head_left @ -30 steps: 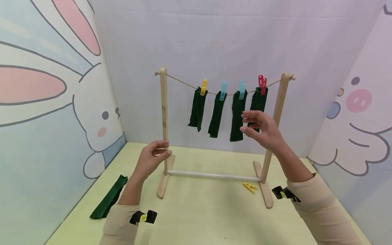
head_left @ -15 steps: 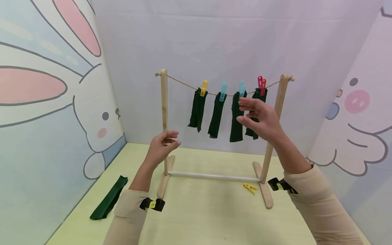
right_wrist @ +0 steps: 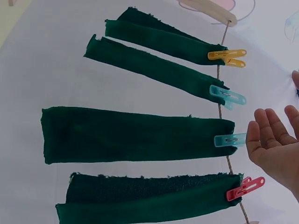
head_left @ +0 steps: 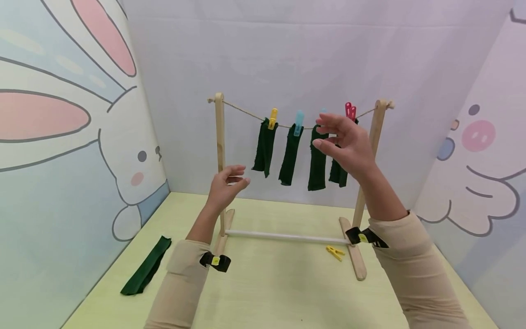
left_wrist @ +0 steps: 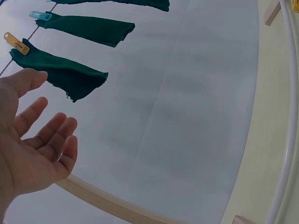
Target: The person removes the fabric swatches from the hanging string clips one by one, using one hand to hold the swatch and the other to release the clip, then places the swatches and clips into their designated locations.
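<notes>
Several dark green cloth strips hang from a rope line, held by a yellow clothespin [head_left: 273,119], two light blue clothespins [right_wrist: 230,140] and a red clothespin [right_wrist: 245,188]. My right hand [head_left: 349,145] is raised near the right pair of strips with fingers loosely bent and nothing in them. It partly hides the right blue clothespin and the rightmost cloth strip [head_left: 338,173] in the head view; whether a fingertip touches that pin I cannot tell. Lower left, my left hand [head_left: 225,188] is by the left post, its fingers relaxed, near the leftmost cloth strip [left_wrist: 60,70].
The wooden rack has a left post [head_left: 220,137], a right post [head_left: 376,132] and a white bottom bar [head_left: 283,236]. One yellow clothespin [head_left: 335,252] lies by the right foot. Another green cloth strip [head_left: 147,267] lies on the table at the left. Patterned panels flank both sides.
Both hands have risen. The left has also moved rightward across the left post; the right has shifted slightly left, up to the height of the clothespins. Neither has taken hold of anything.
</notes>
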Tool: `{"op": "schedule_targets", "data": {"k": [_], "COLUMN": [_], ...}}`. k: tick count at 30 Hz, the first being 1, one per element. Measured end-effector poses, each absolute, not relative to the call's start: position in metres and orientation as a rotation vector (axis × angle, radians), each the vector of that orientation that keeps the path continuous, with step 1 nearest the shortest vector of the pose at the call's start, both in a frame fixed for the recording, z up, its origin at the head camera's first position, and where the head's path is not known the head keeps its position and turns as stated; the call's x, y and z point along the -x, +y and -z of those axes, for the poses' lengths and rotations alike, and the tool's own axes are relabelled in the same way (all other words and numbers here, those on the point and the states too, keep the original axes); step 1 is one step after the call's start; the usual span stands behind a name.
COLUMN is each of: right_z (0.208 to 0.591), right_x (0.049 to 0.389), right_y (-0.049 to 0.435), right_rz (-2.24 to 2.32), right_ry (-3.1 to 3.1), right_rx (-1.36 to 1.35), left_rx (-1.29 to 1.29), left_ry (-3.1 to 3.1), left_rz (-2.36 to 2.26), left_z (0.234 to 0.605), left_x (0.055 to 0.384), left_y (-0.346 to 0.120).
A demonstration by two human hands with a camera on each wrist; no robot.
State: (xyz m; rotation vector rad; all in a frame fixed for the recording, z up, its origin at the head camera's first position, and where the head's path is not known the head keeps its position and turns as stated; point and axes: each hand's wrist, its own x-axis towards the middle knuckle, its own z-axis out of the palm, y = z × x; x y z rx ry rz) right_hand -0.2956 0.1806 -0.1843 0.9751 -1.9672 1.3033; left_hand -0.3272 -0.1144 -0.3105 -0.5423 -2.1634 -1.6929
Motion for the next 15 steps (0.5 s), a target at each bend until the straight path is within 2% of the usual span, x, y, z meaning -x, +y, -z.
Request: {"op": "schedule_targets", "data": {"k": [15], "right_z": [0.176], "right_x": [0.311], "right_y": [0.158], "right_rz": [-1.375], "right_ry": [-1.897], "right_rx": [-1.047], "left_rx": [0.425], "left_ry": [-2.106], "left_rz": [1.795], "left_z": [0.31], "left_x": [0.345], "left_y": [-0.09]}}
